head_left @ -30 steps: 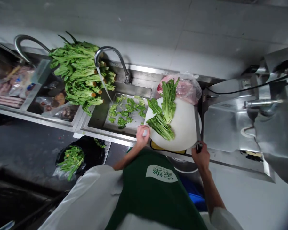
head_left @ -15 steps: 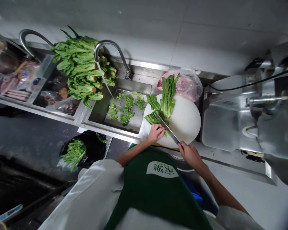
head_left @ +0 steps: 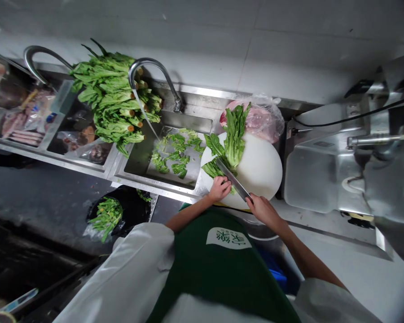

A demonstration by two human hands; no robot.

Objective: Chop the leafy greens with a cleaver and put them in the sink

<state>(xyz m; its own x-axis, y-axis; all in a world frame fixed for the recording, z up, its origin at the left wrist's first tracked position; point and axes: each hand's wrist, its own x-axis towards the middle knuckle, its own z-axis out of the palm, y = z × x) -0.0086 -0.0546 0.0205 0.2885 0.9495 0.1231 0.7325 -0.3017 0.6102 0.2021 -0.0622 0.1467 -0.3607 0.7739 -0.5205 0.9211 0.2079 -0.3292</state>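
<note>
A knife [head_left: 234, 180] is gripped by its handle in my right hand [head_left: 263, 209], its blade slanting up and left over the leafy greens [head_left: 234, 139]. The greens lie on a round white cutting board [head_left: 261, 166], leaves pointing away from me. Close by the blade, my left hand [head_left: 220, 188] is closed with curled fingers on the near end of the greens at the board's left edge; its fingertips are partly hidden. Cut pieces of greens [head_left: 179, 154] lie in the sink [head_left: 138, 168] left of the board.
Water runs from a curved faucet [head_left: 155, 63] into the sink. A big pile of greens [head_left: 111, 98] is heaped to its left. Bagged meat [head_left: 261, 119] sits behind the board. A black bag [head_left: 133, 213] with trimmings stands on the floor. A metal slicer [head_left: 311, 175] is at right.
My right hand and the knife have shifted slightly left and toward me, and more of the blade's flat side shows. My left hand stays on the greens.
</note>
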